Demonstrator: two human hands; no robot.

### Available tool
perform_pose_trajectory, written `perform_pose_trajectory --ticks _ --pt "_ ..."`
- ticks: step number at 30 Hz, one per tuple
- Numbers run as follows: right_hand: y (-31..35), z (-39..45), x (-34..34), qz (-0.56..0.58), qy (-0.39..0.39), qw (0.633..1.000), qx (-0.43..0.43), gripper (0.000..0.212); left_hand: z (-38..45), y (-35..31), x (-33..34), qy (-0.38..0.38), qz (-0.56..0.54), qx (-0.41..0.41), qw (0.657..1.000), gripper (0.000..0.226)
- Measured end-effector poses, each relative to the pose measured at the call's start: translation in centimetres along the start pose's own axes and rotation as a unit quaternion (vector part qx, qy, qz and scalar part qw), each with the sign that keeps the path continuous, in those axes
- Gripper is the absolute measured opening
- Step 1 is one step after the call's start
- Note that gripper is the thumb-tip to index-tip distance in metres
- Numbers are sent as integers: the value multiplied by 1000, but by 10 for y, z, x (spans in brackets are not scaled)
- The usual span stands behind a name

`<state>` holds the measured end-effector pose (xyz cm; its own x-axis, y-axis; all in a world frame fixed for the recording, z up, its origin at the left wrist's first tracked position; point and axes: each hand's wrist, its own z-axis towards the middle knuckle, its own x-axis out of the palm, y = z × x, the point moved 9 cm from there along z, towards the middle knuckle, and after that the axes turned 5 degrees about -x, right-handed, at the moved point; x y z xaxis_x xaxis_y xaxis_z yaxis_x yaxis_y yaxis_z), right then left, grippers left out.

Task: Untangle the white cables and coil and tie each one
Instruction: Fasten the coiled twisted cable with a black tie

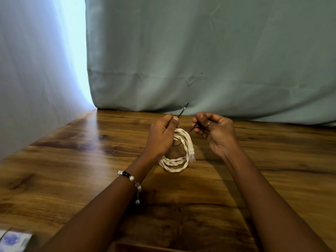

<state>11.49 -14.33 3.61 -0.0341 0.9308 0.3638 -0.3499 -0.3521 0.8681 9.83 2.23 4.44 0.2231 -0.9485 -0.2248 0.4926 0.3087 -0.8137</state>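
Observation:
A white flat cable (179, 161) is wound into a small coil above the wooden table (72, 160); its clear plug (191, 155) hangs on the coil's right side. My left hand (161, 137) grips the top of the coil and pinches one end of a thin black tie (183, 110) that sticks up past my thumb. My right hand (216, 133), just right of the coil, pinches the tie's other end (192, 129) between thumb and fingers. The tie's middle runs behind the coil, mostly hidden by my left hand.
A pale green curtain (209, 60) hangs along the table's far edge. A small printed box (12, 240) lies at the near left corner. My left wrist wears a beaded bracelet (130, 177).

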Motion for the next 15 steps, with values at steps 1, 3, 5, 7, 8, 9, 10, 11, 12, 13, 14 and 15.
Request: perform_pose_trajectory --ticks 1,3,5,7,8,9,10,11,12,13,14,15 --pt "3 1 -3 16 -11 1000 -10 16 -1 -1 4 20 -17 -7 1000 31" --pt "12 2 -5 34 -13 998 -42 25 -4 -2 11 55 -43 -19 997 30" --pt "23 2 -1 13 18 997 -79 26 -6 -3 17 80 -58 -28 995 28" --pt "32 0 8 -47 64 990 -117 23 -7 -4 19 88 -48 -22 995 27" --pt "35 -1 13 -85 86 983 -136 21 -7 -6 20 89 -37 -15 995 27" --pt "36 -2 18 -119 104 976 -152 19 -8 -8 20 90 -24 -7 996 27" --pt "37 -4 22 -144 118 969 -164 17 -8 -10 20 90 -10 3 996 27" --pt "37 -5 25 -157 128 964 -171 15 -8 -11 21 90 0 10 996 27" --pt "37 -5 26 -161 133 962 -176 14 -9 -12 20 89 8 14 996 27" --pt "38 -6 26 -162 135 961 -180 13 -9 -14 20 88 13 17 996 27" --pt "39 -6 26 -163 134 960 -184 12 -9 -14 21 87 18 19 996 28" --pt "40 -6 25 -168 133 958 -188 12 -10 -15 22 87 23 21 996 30"
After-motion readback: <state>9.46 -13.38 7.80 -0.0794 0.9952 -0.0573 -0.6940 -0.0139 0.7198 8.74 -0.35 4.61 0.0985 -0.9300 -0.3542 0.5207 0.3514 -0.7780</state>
